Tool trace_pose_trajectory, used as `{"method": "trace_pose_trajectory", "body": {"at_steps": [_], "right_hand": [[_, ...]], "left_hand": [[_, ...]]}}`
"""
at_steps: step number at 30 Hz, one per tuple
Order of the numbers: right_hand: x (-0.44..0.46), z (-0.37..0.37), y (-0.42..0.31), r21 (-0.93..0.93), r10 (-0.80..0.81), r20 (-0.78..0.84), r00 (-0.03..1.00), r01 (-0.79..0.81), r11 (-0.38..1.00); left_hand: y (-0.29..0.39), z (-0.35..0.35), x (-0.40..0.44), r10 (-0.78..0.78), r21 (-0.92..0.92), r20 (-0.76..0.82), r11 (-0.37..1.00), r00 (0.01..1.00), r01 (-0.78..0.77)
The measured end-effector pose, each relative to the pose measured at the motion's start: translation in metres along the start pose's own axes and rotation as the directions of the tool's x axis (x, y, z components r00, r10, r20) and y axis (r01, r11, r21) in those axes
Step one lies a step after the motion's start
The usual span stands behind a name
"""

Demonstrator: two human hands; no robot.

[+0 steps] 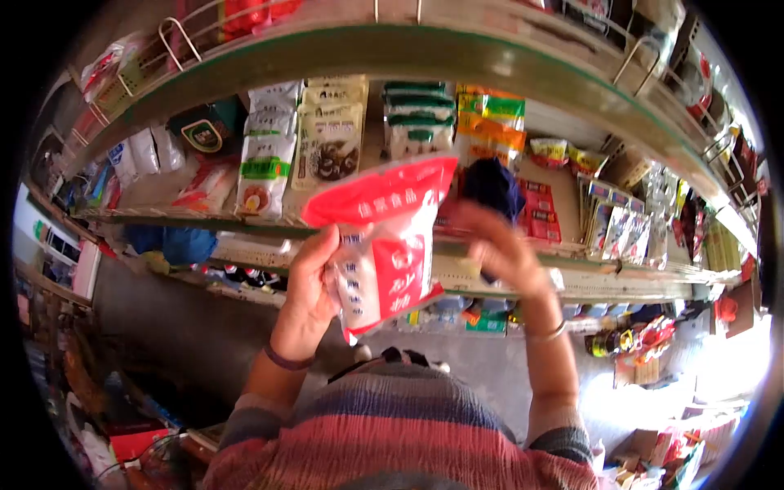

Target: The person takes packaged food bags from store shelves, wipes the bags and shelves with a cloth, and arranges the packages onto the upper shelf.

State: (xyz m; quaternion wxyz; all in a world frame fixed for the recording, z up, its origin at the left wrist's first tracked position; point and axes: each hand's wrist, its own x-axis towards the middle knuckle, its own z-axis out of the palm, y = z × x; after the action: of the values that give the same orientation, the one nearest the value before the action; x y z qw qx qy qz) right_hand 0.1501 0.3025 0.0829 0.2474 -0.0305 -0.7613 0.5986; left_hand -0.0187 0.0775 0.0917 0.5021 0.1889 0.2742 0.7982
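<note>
My left hand [310,282] grips a red and white plastic bag [392,245] by its left edge, thumb on the front. Pale contents show through the clear part, and Chinese characters are printed on it. The bag is held tilted in front of the shelf. Just right of it, my right hand [506,253] is blurred by motion, its fingers curled around a dark blue cloth [494,188]. The cloth bunches above the hand, and a dark bit shows below the fingers. A small gap seems to separate this hand from the bag.
Behind the bag, a shelf [327,219] carries rows of food packets, including white and green pouches [265,163], beige pouches [329,147] and red packets [539,211]. An upper shelf edge [392,53] overhangs them. Bottles [612,341] stand low at right. Boxes lie at lower right.
</note>
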Motion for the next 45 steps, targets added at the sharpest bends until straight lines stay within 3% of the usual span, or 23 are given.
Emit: {"method": "trace_pose_trajectory", "body": {"at_steps": [2, 4, 6, 10, 11, 12, 14, 16, 18, 20, 22, 24, 26, 27, 28, 30, 32, 33, 35, 36, 39, 43, 45], "right_hand": [[-0.006, 0.023, -0.015, -0.033, -0.034, 0.252, 0.967, 0.043, 0.999], [-0.008, 0.035, -0.031, -0.088, 0.187, 0.223, 0.957, -0.172, 0.981], [-0.006, 0.038, -0.04, -0.04, 0.089, 0.218, 0.972, -0.082, 0.996], [-0.005, 0.033, -0.088, 0.075, 0.195, 0.157, 0.968, -0.209, 0.975], [-0.003, 0.031, -0.102, 0.173, 0.247, 0.152, 0.957, -0.271, 0.947], [0.001, 0.024, -0.109, 0.152, 0.247, 0.159, 0.956, -0.271, 0.95], [0.01, 0.015, -0.154, 0.217, 0.284, 0.171, 0.943, -0.317, 0.923], [0.019, 0.002, -0.183, 0.122, 0.167, 0.164, 0.972, -0.188, 0.975], [0.032, -0.005, -0.217, 0.08, 0.051, 0.072, 0.996, -0.057, 0.995], [0.057, -0.027, -0.244, -0.085, -0.091, -0.01, 0.996, 0.09, 0.992], [0.089, -0.047, -0.268, 0.105, -0.133, -0.026, 0.991, 0.135, 0.985], [0.119, -0.067, -0.29, -0.009, -0.172, -0.095, 0.981, 0.172, 0.985], [0.159, -0.098, -0.287, -0.128, -0.195, -0.16, 0.968, 0.176, 0.976], [0.174, -0.11, -0.286, -0.221, -0.167, -0.193, 0.967, 0.123, 0.967], [0.189, -0.122, -0.285, -0.308, -0.142, -0.228, 0.963, 0.066, 0.949], [0.222, -0.146, -0.275, -0.666, -0.072, -0.287, 0.955, -0.145, 0.731], [0.237, -0.149, -0.27, -0.868, -0.111, -0.237, 0.965, -0.159, 0.47], [0.241, -0.15, -0.271, -0.931, -0.106, -0.105, 0.989, -0.06, 0.361], [0.248, -0.158, -0.265, -0.864, -0.022, -0.065, 0.998, -0.045, 0.502], [0.258, -0.168, -0.254, -0.687, 0.056, -0.13, 0.99, -0.131, 0.715], [0.291, -0.196, -0.235, -0.849, 0.027, 0.025, 0.999, 0.007, 0.528], [0.303, -0.203, -0.216, -0.839, 0.054, 0.078, 0.996, 0.036, 0.543], [0.307, -0.207, -0.207, -0.888, 0.067, 0.123, 0.99, 0.08, 0.454]], "left_hand": [[-0.009, 0.037, 0.002, 0.183, 0.144, -0.371, 0.98, 0.91, -0.138], [0.002, 0.021, -0.002, 0.049, 0.099, -0.019, 0.994, 0.999, -0.047], [0.003, 0.028, -0.001, 0.109, 0.109, -0.045, 0.989, 0.993, -0.104], [0.005, 0.037, -0.008, 0.171, 0.088, -0.079, 0.983, 0.982, -0.164], [0.004, 0.045, -0.013, 0.229, 0.213, 0.148, 0.943, 0.962, -0.257], [0.014, 0.064, -0.016, 0.101, 0.166, 0.233, 0.976, 0.967, -0.142], [0.027, 0.082, -0.018, 0.052, 0.373, 0.375, 0.906, 0.926, -0.202], [0.047, 0.109, -0.01, 0.082, 0.453, 0.367, 0.854, 0.927, -0.254], [0.07, 0.144, 0.0, 0.177, 0.392, 0.443, 0.843, 0.879, -0.367], [0.096, 0.181, 0.022, 0.325, 0.365, 0.52, 0.752, 0.79, -0.549], [0.121, 0.214, 0.051, 0.411, 0.405, 0.532, 0.644, 0.74, -0.649], [0.158, 0.234, 0.1, 0.291, 0.53, 0.614, 0.536, 0.734, -0.657], [0.181, 0.252, 0.144, 0.262, 0.623, 0.611, 0.423, 0.747, -0.658], [0.189, 0.26, 0.167, 0.237, 0.694, 0.53, 0.431, 0.814, -0.577], [0.187, 0.269, 0.182, 0.273, 0.812, 0.422, 0.309, 0.864, -0.494], [0.19, 0.274, 0.226, 0.277, 0.892, 0.362, 0.173, 0.89, -0.417], [0.183, 0.279, 0.252, 0.358, 0.951, 0.298, -0.039, 0.885, -0.305], [0.181, 0.278, 0.266, 0.363, 0.937, 0.348, -0.116, 0.865, -0.329], [0.182, 0.281, 0.284, 0.365, 0.943, 0.321, -0.212, 0.874, -0.258], [0.182, 0.285, 0.287, 0.373, 0.945, 0.297, -0.244, 0.879, -0.216], [0.178, 0.291, 0.298, 0.368, 0.923, 0.259, -0.368, 0.893, -0.116], [0.169, 0.282, 0.313, 0.332, 0.951, 0.221, -0.28, 0.917, -0.128], [0.162, 0.275, 0.323, 0.298, 0.973, 0.176, -0.199, 0.938, -0.119]]}}
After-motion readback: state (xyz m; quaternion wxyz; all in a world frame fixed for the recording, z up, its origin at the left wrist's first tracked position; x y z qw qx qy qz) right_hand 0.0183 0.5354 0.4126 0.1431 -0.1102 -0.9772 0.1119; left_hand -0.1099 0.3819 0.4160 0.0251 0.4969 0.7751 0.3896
